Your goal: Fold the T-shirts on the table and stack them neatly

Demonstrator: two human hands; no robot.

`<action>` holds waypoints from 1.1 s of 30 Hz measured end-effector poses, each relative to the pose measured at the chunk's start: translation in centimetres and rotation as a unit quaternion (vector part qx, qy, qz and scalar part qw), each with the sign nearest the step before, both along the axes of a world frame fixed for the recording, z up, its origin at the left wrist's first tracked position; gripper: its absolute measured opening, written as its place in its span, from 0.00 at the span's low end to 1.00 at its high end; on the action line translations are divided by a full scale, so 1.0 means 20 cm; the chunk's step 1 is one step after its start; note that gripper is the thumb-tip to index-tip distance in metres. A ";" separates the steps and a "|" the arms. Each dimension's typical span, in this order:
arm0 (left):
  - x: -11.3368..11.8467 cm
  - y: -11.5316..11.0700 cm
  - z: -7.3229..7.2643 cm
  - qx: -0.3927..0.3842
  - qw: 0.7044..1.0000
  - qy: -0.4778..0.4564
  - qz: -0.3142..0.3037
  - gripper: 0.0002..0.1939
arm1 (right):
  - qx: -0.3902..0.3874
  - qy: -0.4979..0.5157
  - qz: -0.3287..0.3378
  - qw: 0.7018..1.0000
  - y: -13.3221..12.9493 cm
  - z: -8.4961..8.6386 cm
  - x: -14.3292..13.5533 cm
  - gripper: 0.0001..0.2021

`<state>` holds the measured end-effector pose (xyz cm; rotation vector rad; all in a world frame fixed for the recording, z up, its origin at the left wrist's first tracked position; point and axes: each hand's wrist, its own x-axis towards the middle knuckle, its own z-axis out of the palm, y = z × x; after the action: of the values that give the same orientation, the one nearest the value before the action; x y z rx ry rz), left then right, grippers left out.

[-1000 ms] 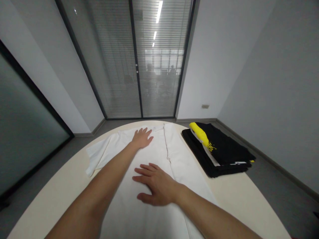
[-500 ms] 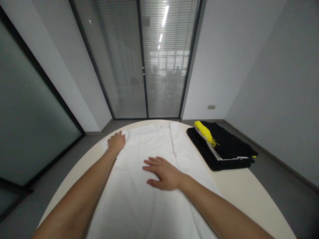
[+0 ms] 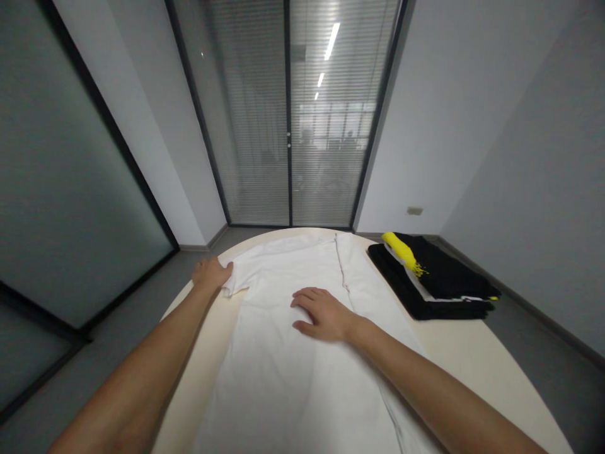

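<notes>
The bare left hand (image 3: pixel 212 274) has slid from the garment's upper middle out to its left sleeve end, while the bare right hand (image 3: pixel 326 314) keeps its place mid-garment, fingers now more bent! Beneath it all sits the cream counter (image 3: pixel 477 353) with its curved edge. Spread along it lies the white cloth garment (image 3: pixel 278 328), short sleeve (image 3: pixel 248 270) out to the left, a strip folded over along its right side. Just beside, on the right, here's the stack of folded black cloth (image 3: pixel 449 271). The right hand rests loose, unclenched, gripping nothing; the left is at the sleeve's hem, and whether it's pinching fabric, I can't tell. Smallest, a bright yellow patch (image 3: pixel 401 252) tops the stack.
</notes>
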<state>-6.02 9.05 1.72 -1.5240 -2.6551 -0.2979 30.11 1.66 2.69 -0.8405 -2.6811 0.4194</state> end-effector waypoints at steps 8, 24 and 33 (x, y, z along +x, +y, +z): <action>-0.10 -0.03 0.00 -0.029 0.997 -0.069 0.000 0.18 | -0.019 -0.070 -0.019 0.997 -0.08 -0.01 -0.29 0.41; 0.05 0.10 0.36 0.206 0.971 -0.109 -0.060 0.19 | -0.032 -0.030 0.003 0.999 -0.11 -0.07 -0.30 0.36; 0.53 -0.05 0.39 0.207 0.927 -0.129 -0.284 0.27 | -0.026 -0.009 0.003 1.000 -0.10 -0.09 -0.30 0.33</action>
<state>4.62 8.05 9.58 -2.1600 -2.0297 -1.0767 24.12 -0.43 0.93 -0.8544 -2.7012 0.4885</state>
